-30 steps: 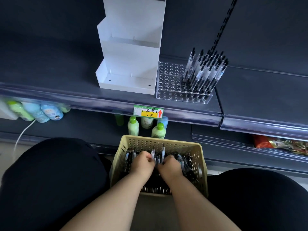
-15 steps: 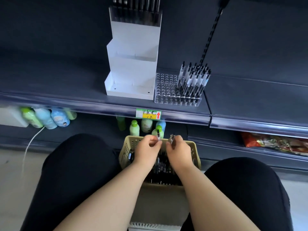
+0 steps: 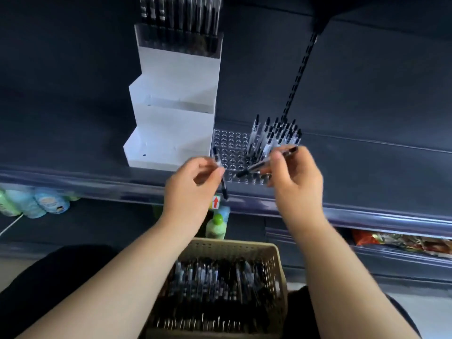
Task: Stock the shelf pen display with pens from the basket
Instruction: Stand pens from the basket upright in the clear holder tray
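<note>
Restocking under way: left grip (image 3: 190, 184) pinches a pen (image 3: 224, 189) near upright, right grip (image 3: 296, 182) clamps a second pen (image 3: 254, 167) aslant, both at the near edge of the rack (image 3: 232, 143) on the shelf (image 3: 367, 167), apparently aimed at free holes left of the standing pens (image 3: 274, 135); the near basket (image 3: 232, 244) holds plenty more.

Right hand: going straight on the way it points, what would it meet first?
Probably the clear pen holder: the right hand aims its pen at the front holes, beside standing pens. Depth unclear.
</note>
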The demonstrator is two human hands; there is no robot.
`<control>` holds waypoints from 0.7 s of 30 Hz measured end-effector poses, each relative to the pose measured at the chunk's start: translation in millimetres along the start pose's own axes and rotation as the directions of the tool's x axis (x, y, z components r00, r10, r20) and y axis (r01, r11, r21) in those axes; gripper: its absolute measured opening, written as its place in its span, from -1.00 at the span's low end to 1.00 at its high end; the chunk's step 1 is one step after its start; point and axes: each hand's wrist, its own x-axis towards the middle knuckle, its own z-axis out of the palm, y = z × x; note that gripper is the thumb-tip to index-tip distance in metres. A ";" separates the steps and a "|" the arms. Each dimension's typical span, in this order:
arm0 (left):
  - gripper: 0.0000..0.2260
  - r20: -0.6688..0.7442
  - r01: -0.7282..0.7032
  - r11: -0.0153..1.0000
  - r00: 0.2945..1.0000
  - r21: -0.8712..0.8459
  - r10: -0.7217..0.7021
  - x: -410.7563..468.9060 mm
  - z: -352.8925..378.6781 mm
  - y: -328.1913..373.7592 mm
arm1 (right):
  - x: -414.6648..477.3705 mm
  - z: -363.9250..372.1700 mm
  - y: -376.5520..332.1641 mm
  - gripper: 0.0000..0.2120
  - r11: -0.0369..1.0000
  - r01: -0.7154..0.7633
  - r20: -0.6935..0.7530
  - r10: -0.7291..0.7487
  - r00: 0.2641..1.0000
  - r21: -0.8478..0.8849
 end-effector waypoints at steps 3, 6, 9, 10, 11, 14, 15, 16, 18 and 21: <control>-0.87 -0.023 -0.112 0.993 0.994 -0.035 0.111 36.8 8.0 17.1 | 48.3 -2.5 -12.4 -0.93 0.996 0.089 -0.049 -0.090 0.995 -0.023; -0.83 0.001 -0.190 0.981 0.982 -0.031 0.191 70.0 17.9 27.6 | 85.2 -2.3 -17.1 -0.84 0.982 0.181 -0.038 -0.183 0.982 -0.048; -0.83 0.004 -0.234 0.972 0.972 -0.028 0.234 88.9 24.5 21.4 | 102.9 -0.9 -6.3 -0.84 0.961 0.228 0.011 -0.229 0.973 -0.157; -0.85 -0.007 -0.230 0.972 0.973 -0.046 0.230 91.5 25.0 16.2 | 104.4 0.0 -2.2 -0.85 0.956 0.225 0.034 -0.223 0.974 -0.188; -0.86 -0.015 -0.207 0.975 0.978 -0.076 0.207 95.0 26.2 9.4 | 106.3 1.9 3.4 -0.87 0.952 0.215 0.064 -0.205 0.977 -0.220; -0.88 -0.022 -0.099 0.978 0.995 -0.184 0.097 99.9 30.0 -7.3 | 109.0 6.0 13.4 -0.90 0.935 0.195 0.140 -0.160 0.977 -0.296; -0.90 -0.027 -0.079 0.975 0.997 -0.206 0.075 101.2 30.8 -10.6 | 109.9 6.7 14.5 -0.90 0.933 0.198 0.144 -0.161 0.976 -0.299; -0.93 -0.026 -0.061 0.973 0.998 -0.221 0.056 102.0 32.3 -13.8 | 110.7 8.0 16.6 -0.91 0.932 0.203 0.150 -0.164 0.975 -0.300; -0.96 -0.015 -0.037 0.969 0.999 -0.243 0.034 101.8 36.1 -17.7 | 111.0 11.2 20.3 -0.92 0.921 0.226 0.178 -0.176 0.968 -0.318; -0.96 0.003 -0.033 0.967 0.999 -0.253 0.035 99.5 38.9 -18.5 | 111.5 14.8 24.8 -0.90 0.888 0.276 0.224 -0.204 0.953 -0.367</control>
